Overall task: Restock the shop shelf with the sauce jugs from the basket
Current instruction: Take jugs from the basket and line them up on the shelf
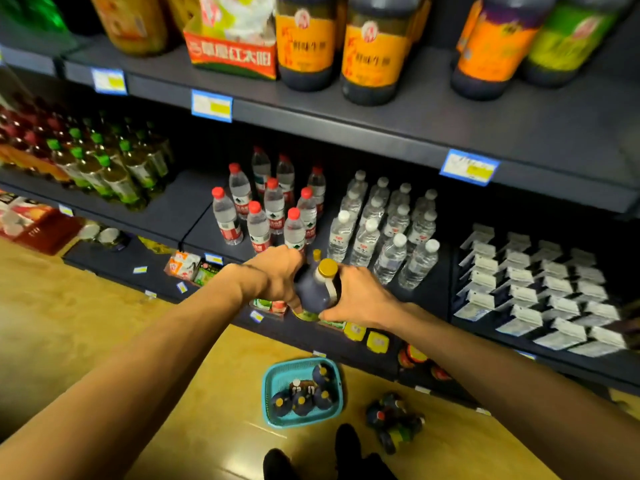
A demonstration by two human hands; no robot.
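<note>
1. Gripping a dark sauce jug from both sides, held up in front of the shelving, above the floor and at about the level of the water-bottle shelf.
2. Left hand wrapped round the jug's left side, fingers curled onto its body.
3. Right hand closed on the jug's right side by the pale handle, thumb against the lower body.
4. Topped by a gold cap, jug roughly upright, a green label edge showing at its base.
5. Sitting on the wooden floor below the hands: a teal basket holding more dark jugs with gold caps, packed close together.
6. Lying just right of the basket: a bundle of dark bottles on the floor.
7. Standing on the top shelf: large dark sauce jugs with orange labels, with a red carton to their left.
8. Lined up on the middle shelf behind the held jug: red-capped water bottles, white-capped water bottles to their right, white packets further right, green-capped bottles far left.
9. Showing at the bottom edge: dark shoes.
</note>
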